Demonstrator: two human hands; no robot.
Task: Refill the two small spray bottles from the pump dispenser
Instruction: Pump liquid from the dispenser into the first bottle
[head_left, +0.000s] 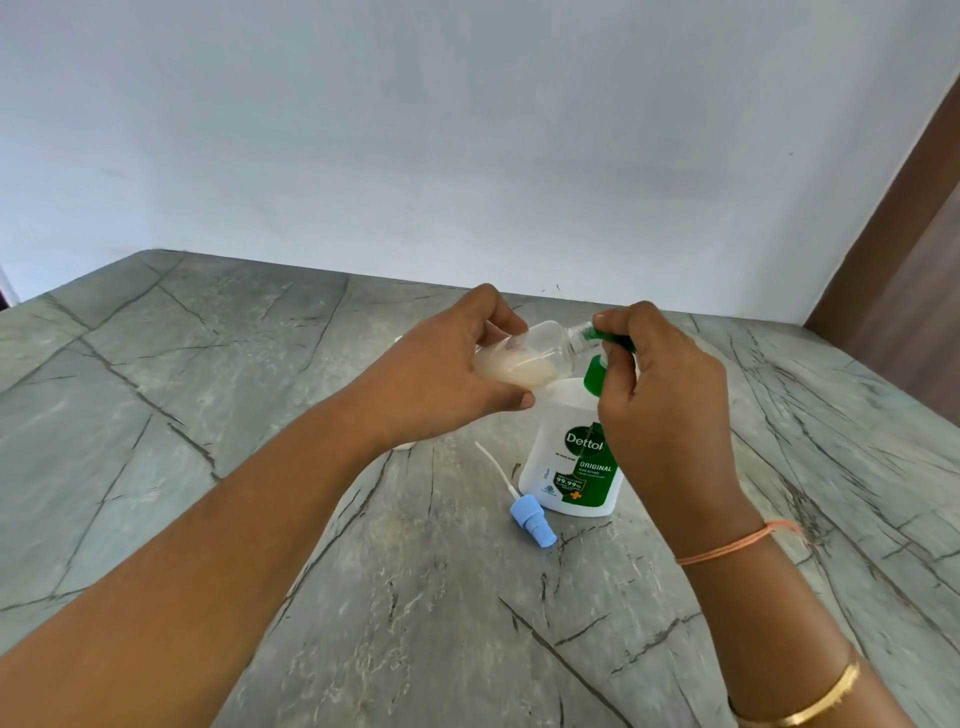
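— Right, start nearest you. What's lying on the table (218, 519)?

— The blue spray cap (532, 525) with its white dip tube, at about 7 o'clock from the pump dispenser (569, 467), just beside its base. It looks light and loose, so I'd pick it up by the blue collar, not the thin tube, which probably bends.

— And the dispenser itself?

— It stands upright in the middle of the table. Its green pump head is under my right hand (670, 395), whose fingers are curled down on the nozzle, pressing or pinching it; the exact contact is hidden.

— Your other hand?

— My left hand (441, 374) is wrapped around the small spray bottle (524, 358), held tilted almost on its side at 10 o'clock above the dispenser, open neck touching the nozzle. There's whitish liquid pooled in its lower side.

— How will it handle?

— I judge it thin, squeezable plastic, possibly slick with soap, so a gentle grip around the body. I can't pick out the second bottle for sure.
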